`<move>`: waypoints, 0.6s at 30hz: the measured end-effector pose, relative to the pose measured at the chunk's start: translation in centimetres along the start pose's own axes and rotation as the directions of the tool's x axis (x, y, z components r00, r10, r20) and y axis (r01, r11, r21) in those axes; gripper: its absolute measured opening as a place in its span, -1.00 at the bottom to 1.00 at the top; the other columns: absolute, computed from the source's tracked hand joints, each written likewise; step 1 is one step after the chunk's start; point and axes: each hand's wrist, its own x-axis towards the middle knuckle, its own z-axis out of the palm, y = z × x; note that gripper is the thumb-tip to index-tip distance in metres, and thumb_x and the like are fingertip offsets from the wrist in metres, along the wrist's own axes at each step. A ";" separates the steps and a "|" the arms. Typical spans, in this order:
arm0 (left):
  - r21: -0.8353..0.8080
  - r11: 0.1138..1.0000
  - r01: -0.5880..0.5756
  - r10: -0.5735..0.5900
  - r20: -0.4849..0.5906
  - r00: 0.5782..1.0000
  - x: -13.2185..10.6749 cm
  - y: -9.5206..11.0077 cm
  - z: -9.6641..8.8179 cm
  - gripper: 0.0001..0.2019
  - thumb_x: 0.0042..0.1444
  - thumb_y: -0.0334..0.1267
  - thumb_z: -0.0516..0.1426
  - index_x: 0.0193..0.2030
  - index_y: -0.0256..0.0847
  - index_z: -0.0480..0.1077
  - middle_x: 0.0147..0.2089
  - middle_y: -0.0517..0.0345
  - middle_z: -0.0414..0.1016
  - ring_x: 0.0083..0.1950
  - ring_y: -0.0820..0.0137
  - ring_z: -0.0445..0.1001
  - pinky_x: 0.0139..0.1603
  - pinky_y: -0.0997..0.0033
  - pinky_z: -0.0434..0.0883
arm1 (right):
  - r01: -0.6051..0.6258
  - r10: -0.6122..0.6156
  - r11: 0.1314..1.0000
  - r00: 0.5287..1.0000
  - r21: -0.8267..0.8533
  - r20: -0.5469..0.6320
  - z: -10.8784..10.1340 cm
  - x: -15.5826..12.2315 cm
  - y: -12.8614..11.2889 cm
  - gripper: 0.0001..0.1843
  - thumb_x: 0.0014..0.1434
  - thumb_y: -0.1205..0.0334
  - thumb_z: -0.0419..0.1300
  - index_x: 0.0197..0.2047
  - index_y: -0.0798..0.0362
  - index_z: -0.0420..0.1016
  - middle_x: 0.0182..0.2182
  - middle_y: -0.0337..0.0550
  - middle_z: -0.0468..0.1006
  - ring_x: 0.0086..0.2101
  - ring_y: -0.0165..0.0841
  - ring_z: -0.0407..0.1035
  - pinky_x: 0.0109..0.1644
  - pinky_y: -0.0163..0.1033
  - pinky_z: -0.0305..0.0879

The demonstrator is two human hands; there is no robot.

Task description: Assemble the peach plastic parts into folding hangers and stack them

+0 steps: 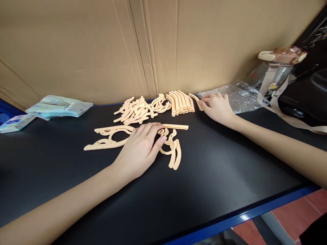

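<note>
My left hand [140,149] lies over peach plastic folding-hanger parts, fingers stretched out and thumb apart from them. From beneath it a straight hanger arm [176,127] sticks out to the right. Left of it is a joined hanger [102,145], partly covered by the hand. Near my thumb lie a hook piece [168,152] and two curved arms [177,154]. Farther right, my right hand [217,107] is closed, its fingertips pinching a curved hanger arm [195,98] beside a neat row of similar curved arms [181,102].
A loose pile of hanger pieces [136,110] and several hooks [160,103] lie at the back by the cardboard wall [102,51]. Tissue packs [58,106] are at left. A clear plastic bag [237,97] and strapped bottle [278,71] stand right. The black table [217,173] has a blue edge.
</note>
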 end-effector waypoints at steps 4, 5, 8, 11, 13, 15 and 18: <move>-0.001 1.000 -0.001 0.001 0.001 1.000 0.0 0.1 0.0 -0.54 0.39 -0.04 -0.24 0.17 -0.25 0.26 0.20 -0.03 0.37 0.24 0.20 0.28 0.22 0.09 0.24 | 0.011 -0.008 0.995 1.000 -0.101 0.025 -0.7 0.2 0.2 -0.74 0.21 0.14 0.08 -0.38 0.05 0.51 -0.39 0.02 0.56 -0.19 0.02 0.38 -0.04 0.18 0.12; -0.001 1.000 -0.001 0.001 0.001 1.000 0.0 0.1 0.0 -0.55 0.39 -0.04 -0.23 0.17 -0.25 0.26 0.20 -0.03 0.37 0.24 0.20 0.28 0.22 0.09 0.23 | 0.005 0.000 0.995 0.999 -0.100 0.049 -0.8 0.2 0.2 -0.79 0.18 0.14 0.10 -0.34 0.05 0.50 -0.43 -0.01 0.54 -0.22 0.01 0.40 -0.04 0.17 0.12; -0.002 1.000 0.000 0.000 -0.001 1.000 0.0 0.1 0.0 -0.55 0.39 -0.04 -0.23 0.18 -0.24 0.25 0.20 -0.02 0.36 0.25 0.21 0.28 0.23 0.10 0.23 | -0.030 0.037 0.998 0.993 -0.056 0.116 -0.7 0.4 0.3 -0.84 0.13 0.21 0.12 -0.23 0.05 0.44 -0.54 -0.11 0.47 -0.34 -0.04 0.43 -0.02 0.17 0.12; -0.005 1.000 -0.001 0.001 0.001 1.000 0.0 0.0 0.0 -0.56 0.39 -0.05 -0.23 0.17 -0.23 0.26 0.20 -0.01 0.37 0.24 0.21 0.28 0.23 0.11 0.23 | -0.076 0.077 0.997 0.989 -0.014 0.125 -0.6 0.5 0.4 -0.78 0.05 0.30 0.11 -0.18 0.06 0.40 -0.59 -0.19 0.46 -0.44 -0.11 0.42 -0.03 0.16 0.15; -0.009 1.000 -0.007 0.007 -0.001 1.000 0.0 0.0 0.0 -0.57 0.40 -0.05 -0.23 0.16 -0.23 0.26 0.19 -0.01 0.38 0.24 0.21 0.29 0.22 0.12 0.23 | -0.120 0.115 0.991 0.989 0.055 0.088 -0.7 0.5 0.4 -0.77 0.01 0.33 0.11 -0.20 0.04 0.39 -0.60 -0.23 0.47 -0.45 -0.15 0.40 -0.07 0.11 0.20; -0.014 1.000 -0.019 0.019 -0.004 1.000 -0.1 0.0 0.0 -0.58 0.40 -0.06 -0.23 0.14 -0.21 0.27 0.17 0.01 0.39 0.21 0.22 0.31 0.20 0.13 0.23 | -0.170 0.165 0.971 0.985 0.169 0.044 -1.0 0.6 0.1 -0.80 0.01 0.33 0.11 -0.23 0.02 0.38 -0.61 -0.24 0.48 -0.47 -0.18 0.39 -0.14 0.03 0.25; -0.027 0.999 -0.034 0.034 -0.003 0.999 -0.2 0.0 0.0 -0.60 0.40 -0.06 -0.22 0.12 -0.20 0.27 0.14 0.04 0.41 0.17 0.24 0.33 0.17 0.15 0.23 | -0.197 0.207 0.925 0.978 0.326 0.005 -1.9 0.5 -0.7 -0.81 0.05 0.35 0.11 -0.20 0.01 0.38 -0.56 -0.21 0.52 -0.49 -0.23 0.37 -0.24 -0.08 0.26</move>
